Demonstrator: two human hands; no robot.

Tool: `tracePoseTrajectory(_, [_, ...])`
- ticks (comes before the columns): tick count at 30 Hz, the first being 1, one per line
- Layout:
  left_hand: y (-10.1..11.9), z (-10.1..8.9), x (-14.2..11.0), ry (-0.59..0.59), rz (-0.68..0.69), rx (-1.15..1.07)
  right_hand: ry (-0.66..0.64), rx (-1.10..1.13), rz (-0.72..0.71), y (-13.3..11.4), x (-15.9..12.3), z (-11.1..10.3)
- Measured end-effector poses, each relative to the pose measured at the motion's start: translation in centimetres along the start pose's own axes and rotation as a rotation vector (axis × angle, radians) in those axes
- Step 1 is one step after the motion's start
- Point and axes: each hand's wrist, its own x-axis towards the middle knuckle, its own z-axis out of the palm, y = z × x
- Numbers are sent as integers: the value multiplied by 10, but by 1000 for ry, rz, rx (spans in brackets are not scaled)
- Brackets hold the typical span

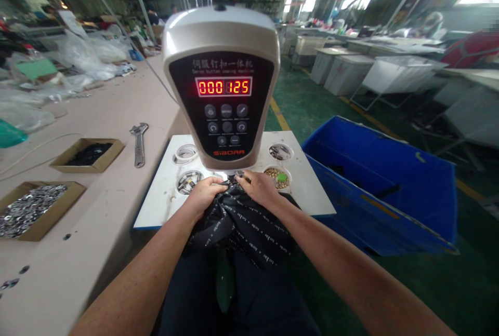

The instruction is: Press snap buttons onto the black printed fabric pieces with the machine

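A snap button machine (220,61) with a red lit display stands straight in front of me on a small white table (156,203). Black fabric with white printed lettering (249,227) is bunched under its head and drapes toward my lap. My left hand (206,193) pinches the fabric's edge at the left of the pressing point. On the other side my right hand (257,185) has its fingers closed on the same fabric, close to the machine's lower tip. What lies between the fingertips, right under the head, is hidden.
Round wells in the white table hold small metal parts (279,152) and brass-coloured pieces (273,174). Left, a long table carries an adjustable wrench (139,144), a carton of black parts (88,155) and a carton of metal rings (35,209). A blue bin (390,185) stands right.
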Motion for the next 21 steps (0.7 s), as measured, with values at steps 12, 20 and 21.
tracePoseTrajectory(12, [-7,-4,6,-36,-25,-37,-41,22,26,-1,2,-4])
tracePoseTrajectory(20, [-6,-3,4,-27,-26,-38,-51,8,41,-1,2,-2])
tracePoseTrajectory(21, [-5,-2,4,-25,-27,-38,-54,10,41,-1,1,-3])
